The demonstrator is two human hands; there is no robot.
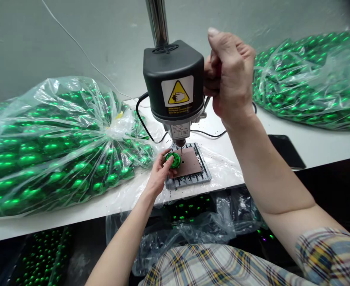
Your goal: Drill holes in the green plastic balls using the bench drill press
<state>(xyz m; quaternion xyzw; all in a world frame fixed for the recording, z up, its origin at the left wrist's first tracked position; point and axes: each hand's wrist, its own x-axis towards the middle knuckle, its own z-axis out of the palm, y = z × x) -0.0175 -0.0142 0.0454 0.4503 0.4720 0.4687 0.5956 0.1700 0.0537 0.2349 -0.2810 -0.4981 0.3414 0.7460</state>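
A small drill press with a black housing (173, 83) and a hand-warning sticker stands on the white table. Its thin drill bit (181, 151) points down over a brown board (189, 163) that has a dark hole in it. Just left of the bit, my left hand (162, 169) grips a shiny green round part (173, 160) by its edge, thumb on top. High on the right of the housing, my right hand (233, 73) is closed around the press's feed handle, mostly hidden by the fingers. Dark shavings lie about the grey slotted base (204, 174).
A large clear bag of green balls (52, 155) fills the table's left side; another bag (312, 79) lies at the right. A black phone (286, 151) rests near the front edge. Below the edge hangs an open plastic bag (189, 226) holding green pieces.
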